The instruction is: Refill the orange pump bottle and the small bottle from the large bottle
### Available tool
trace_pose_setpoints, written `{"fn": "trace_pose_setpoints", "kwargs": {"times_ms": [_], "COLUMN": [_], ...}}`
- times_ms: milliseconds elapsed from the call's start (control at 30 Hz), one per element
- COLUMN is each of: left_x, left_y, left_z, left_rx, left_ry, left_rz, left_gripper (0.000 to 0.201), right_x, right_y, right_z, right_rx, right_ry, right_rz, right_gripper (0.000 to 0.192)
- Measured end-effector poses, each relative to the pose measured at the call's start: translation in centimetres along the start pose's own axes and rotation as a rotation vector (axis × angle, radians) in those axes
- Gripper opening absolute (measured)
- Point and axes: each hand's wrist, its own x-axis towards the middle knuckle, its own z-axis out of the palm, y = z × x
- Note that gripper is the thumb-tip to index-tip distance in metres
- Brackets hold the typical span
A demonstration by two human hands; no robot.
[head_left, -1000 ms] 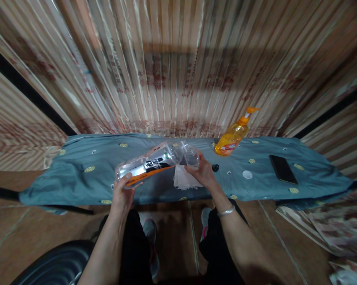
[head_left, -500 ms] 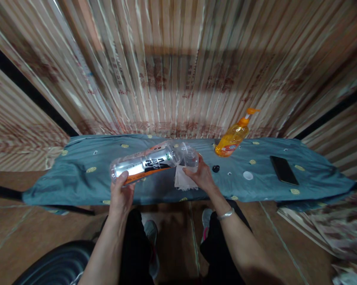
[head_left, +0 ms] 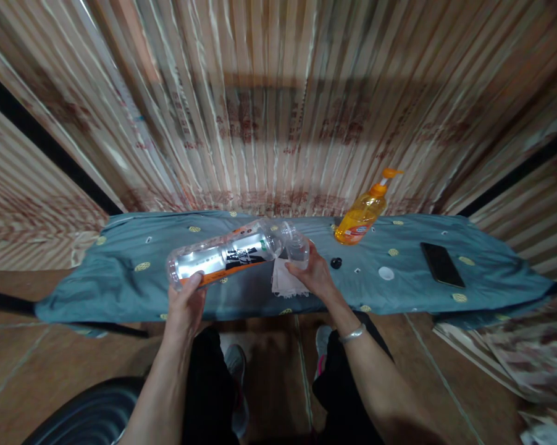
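Note:
My left hand (head_left: 186,303) grips the base of a large clear plastic bottle (head_left: 223,256) with an orange and black label. The bottle lies almost flat, its neck tipped against a small clear bottle (head_left: 297,246). My right hand (head_left: 315,275) holds that small bottle upright above the blue cloth-covered table (head_left: 121,272). A white folded tissue (head_left: 285,283) lies on the cloth just below the small bottle.
An orange pump bottle (head_left: 364,213) stands at the back right of the table. A small black cap (head_left: 336,263), a white cap (head_left: 386,273) and a black phone (head_left: 442,264) lie on the cloth. Striped curtains hang behind. A dark round seat (head_left: 84,414) is at lower left.
My left hand has drawn the big bottle's base a little to the left and lifted it, so the bottle lies flatter. The right hand and small bottle have hardly moved.

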Motion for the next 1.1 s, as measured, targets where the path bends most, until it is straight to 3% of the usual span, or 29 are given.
{"fn": "trace_pose_setpoints", "kwargs": {"times_ms": [1100], "left_x": [0.21], "left_y": [-0.18], "left_z": [-0.8], "left_rx": [0.085], "left_ry": [-0.005], "left_rz": [-0.062], "left_gripper": [0.046], "right_x": [-0.02], "right_y": [-0.22], "right_z": [0.1], "right_rx": [0.013], "right_ry": [0.004], "right_rz": [0.016], "right_gripper": [0.071]}}
